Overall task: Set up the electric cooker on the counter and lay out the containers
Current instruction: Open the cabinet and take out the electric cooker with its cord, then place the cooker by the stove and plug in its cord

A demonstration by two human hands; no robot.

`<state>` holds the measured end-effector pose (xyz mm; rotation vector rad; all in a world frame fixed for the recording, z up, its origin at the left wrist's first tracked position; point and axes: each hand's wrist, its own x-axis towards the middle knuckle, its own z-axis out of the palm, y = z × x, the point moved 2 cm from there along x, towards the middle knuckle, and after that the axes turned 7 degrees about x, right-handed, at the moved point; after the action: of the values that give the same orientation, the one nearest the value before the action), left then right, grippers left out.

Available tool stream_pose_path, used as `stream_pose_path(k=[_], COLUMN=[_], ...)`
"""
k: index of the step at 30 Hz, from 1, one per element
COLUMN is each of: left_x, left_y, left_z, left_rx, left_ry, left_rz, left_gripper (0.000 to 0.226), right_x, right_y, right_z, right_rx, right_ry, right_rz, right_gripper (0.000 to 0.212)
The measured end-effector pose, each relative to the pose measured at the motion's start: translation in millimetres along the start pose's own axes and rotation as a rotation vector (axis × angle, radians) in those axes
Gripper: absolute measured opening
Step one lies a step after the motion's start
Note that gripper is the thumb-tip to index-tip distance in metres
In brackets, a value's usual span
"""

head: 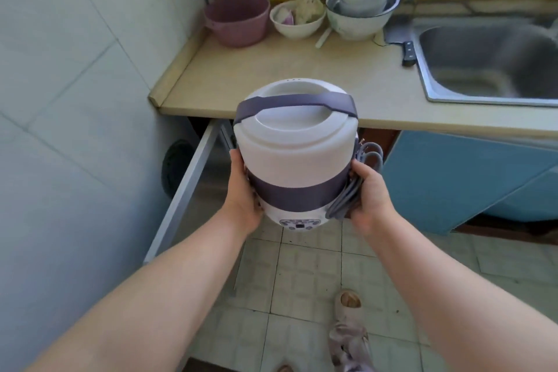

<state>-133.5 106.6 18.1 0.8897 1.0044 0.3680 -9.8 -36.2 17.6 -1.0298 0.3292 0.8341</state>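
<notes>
I hold a white electric cooker (294, 154) with a purple-grey band and carry handle in the air, in front of the beige counter (271, 75) and level with its front edge. My left hand (244, 190) grips its left side near the base. My right hand (370, 193) grips the right side and presses a folded grey power cord (347, 196) against the body. The lid is on, so anything inside is hidden. A small control panel shows at the bottom front.
At the back of the counter stand a pink basin (237, 19), a white bowl with food (297, 18) and a stack of bowls (363, 6). A cleaver (407, 53) lies beside the steel sink (495, 60) on the right. A tiled wall is on the left; blue cabinet doors hang below.
</notes>
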Motion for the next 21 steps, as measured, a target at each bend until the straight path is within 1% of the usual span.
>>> stream_pose_path(k=[3,7,11,17,21], left_x=[-24,-57,-86,-121,-137], left_y=[30,61,75,59,30], left_z=[7,25,64,149,223], left_rx=[0.048,0.112,0.213,0.317,0.367], left_ry=[-0.031,-0.132,-0.235,-0.431,-0.54], left_rz=[0.036,0.083,0.071,0.088,0.059], left_gripper=[0.072,0.081,0.07,0.055,0.055], right_x=[-25,-61,-94,-124,-143], right_y=[-17,-41,-72,-122,-166], right_z=[13,13,-7,-67,-128], right_rx=[0.012,0.064,0.151,0.205,0.278], right_ry=[-0.019,-0.048,-0.04,0.057,0.155], right_rz=[-0.056,-0.155,-0.249,-0.388,-0.449], right_gripper=[0.025,0.018,0.022,0.024,0.025])
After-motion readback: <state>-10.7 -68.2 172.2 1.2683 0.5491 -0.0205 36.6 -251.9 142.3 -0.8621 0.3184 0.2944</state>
